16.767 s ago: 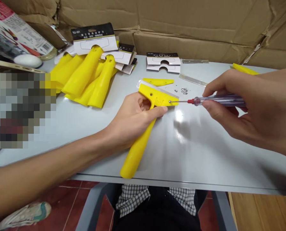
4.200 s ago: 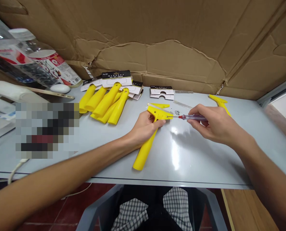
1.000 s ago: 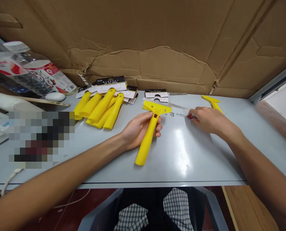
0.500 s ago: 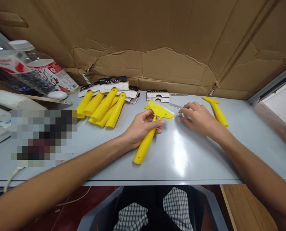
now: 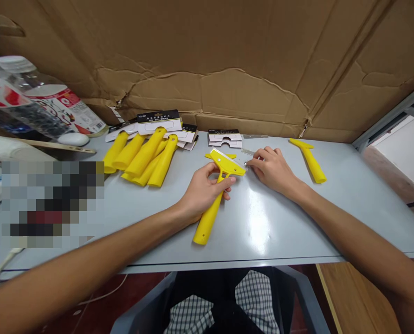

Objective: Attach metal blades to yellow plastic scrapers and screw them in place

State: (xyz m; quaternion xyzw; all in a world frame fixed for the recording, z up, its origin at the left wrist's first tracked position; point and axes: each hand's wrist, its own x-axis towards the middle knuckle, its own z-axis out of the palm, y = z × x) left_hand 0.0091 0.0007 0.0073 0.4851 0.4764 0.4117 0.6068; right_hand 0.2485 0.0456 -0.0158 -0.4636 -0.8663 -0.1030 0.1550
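My left hand (image 5: 207, 190) is wrapped round a yellow plastic scraper (image 5: 209, 222) just below its head. The handle slants toward me, and a thin blade strip lies along the head, with two screws showing. My right hand (image 5: 271, 169) is beside the head's right end, thumb and fingertips drawn together. Tiny shiny metal bits (image 5: 246, 163) show at those fingertips; whether they are gripped or lie on the table I cannot tell. Behind the right hand lies a flat blade (image 5: 248, 151), partly covered by the fingers.
Several yellow handles (image 5: 146, 155) with printed cards (image 5: 158, 123) are piled back left. Another card stack (image 5: 224, 138) stands centre back. One more yellow scraper (image 5: 309, 160) lies to the right. Plastic bottles (image 5: 64, 106) stand far left, and cardboard (image 5: 207, 55) walls the back.
My right hand has moved left toward the scraper head, its fingertips closer together. The scraper has tilted slightly in my left hand. The whole view has shifted a little.
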